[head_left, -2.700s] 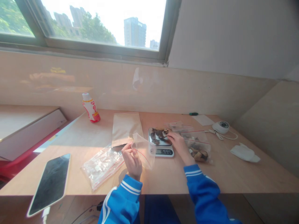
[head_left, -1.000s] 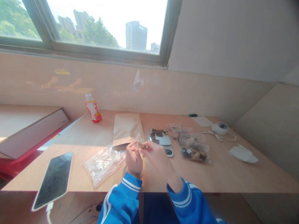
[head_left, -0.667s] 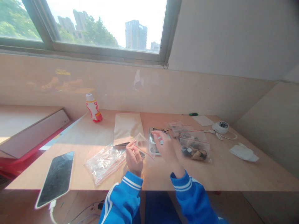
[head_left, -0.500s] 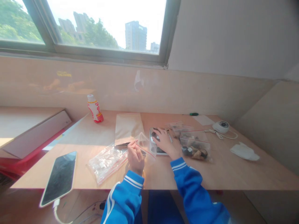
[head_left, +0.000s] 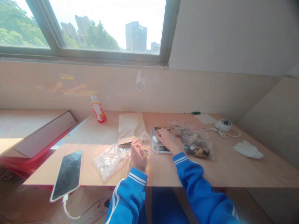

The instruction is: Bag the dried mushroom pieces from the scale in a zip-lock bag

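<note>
My left hand [head_left: 138, 155] is closed in a pinch on the edge of a clear zip bag [head_left: 147, 140] with a red seal line. Just right of that bag lies a small silver kitchen scale [head_left: 161, 148], with brown and dark pieces [head_left: 158, 128] at the far side of its plate. My right hand [head_left: 166, 138] reaches over the plate with its fingers bent down and drawn together. What its fingertips hold, if anything, is hidden. A pile of clear zip bags [head_left: 111, 160] lies left of my left hand, beside a tan paper pouch [head_left: 131, 126].
Filled zip bags [head_left: 198, 146] with dark and brown pieces lie right of the scale. Farther right are a white round device [head_left: 223, 125] with a cord and a crumpled white cloth or tissue [head_left: 248, 150]. A bottle [head_left: 99, 109] and a cabled tablet [head_left: 67, 174] are at left.
The view has shifted slightly. My right hand's fingers, spread over the scale before, are now drawn closer together. The dark piece by its fingertips no longer shows. My left hand keeps its pinch on the bag.
</note>
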